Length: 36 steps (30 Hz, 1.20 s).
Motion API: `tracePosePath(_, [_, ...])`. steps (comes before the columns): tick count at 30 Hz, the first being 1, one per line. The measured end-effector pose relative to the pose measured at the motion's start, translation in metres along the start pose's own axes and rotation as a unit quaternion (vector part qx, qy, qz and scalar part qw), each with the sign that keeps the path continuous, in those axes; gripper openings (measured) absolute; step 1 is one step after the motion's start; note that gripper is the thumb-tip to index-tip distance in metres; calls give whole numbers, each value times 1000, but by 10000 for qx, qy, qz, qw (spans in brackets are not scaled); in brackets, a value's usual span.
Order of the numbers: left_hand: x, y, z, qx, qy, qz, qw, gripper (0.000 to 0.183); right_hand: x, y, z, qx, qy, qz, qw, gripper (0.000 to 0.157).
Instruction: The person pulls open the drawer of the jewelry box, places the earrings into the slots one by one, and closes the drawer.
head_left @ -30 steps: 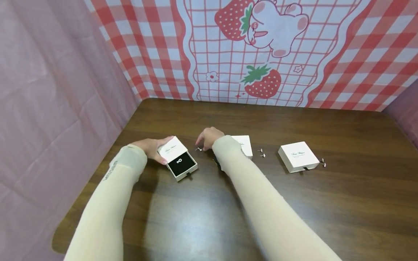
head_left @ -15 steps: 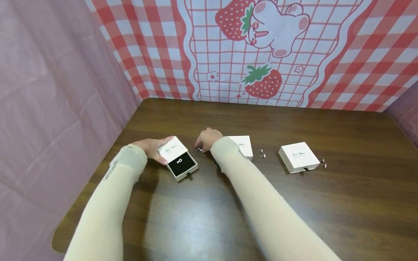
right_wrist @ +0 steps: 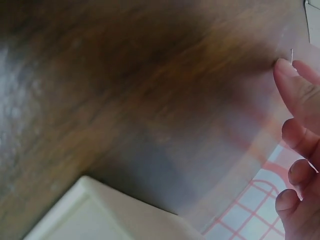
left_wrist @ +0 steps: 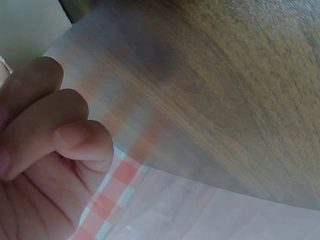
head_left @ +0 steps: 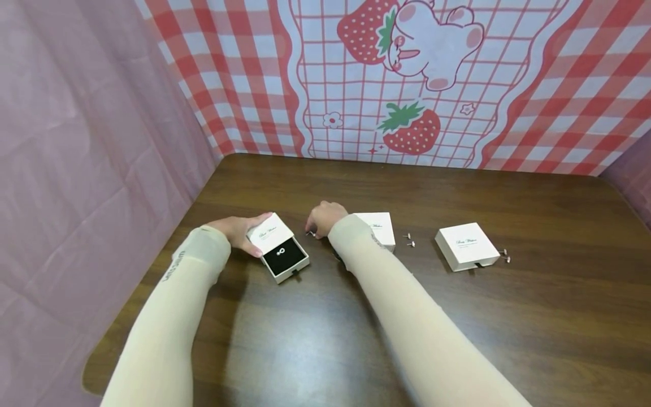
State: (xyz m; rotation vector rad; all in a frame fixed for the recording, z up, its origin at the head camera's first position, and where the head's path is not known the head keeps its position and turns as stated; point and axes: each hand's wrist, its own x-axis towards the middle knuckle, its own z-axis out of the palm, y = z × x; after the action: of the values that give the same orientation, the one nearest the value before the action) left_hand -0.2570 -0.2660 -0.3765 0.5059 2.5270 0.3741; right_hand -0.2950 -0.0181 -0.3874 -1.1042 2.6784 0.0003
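My left hand (head_left: 239,233) grips the white sleeve (head_left: 269,233) of a small jewelry box, thumb on its near side. The box's drawer is pulled partly out, showing a black pad (head_left: 287,259) with a small silver earring (head_left: 281,251) on it. To the right of this box, my right hand (head_left: 325,219) is low over the table. Its thumb and index finger pinch a stud earring; in the right wrist view the thin metal post (right_wrist: 292,56) sticks up between the fingertips. The left wrist view shows curled fingers (left_wrist: 75,135) beside a corner of the box.
A second white box (head_left: 383,229) is partly hidden behind my right forearm, with two stud earrings (head_left: 411,244) beside it. Farther right stands a third white box (head_left: 468,246) with more studs (head_left: 506,259) at its side. A checked cloth (head_left: 244,85) hangs behind the table.
My right hand has shifted only slightly, its fingertips now closer about the stud earring. The left hand and the drawer box look unchanged.
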Motion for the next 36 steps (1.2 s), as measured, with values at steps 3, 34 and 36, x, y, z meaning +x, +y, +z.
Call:
tracePosePath(3, [1,0,0,-46,-10,36,10000,102,-1,2,0,-38,53,-1,10000,30])
tracePosePath(34, [0,1,0,73,-57,-55,9999,106,-8,-7,-19,-747,293,-866,9930,14])
tracePosePath(36, [0,2,0,82,-31,-70,9999,105,-11,-8,-22,-664,237,-900,9934,15])
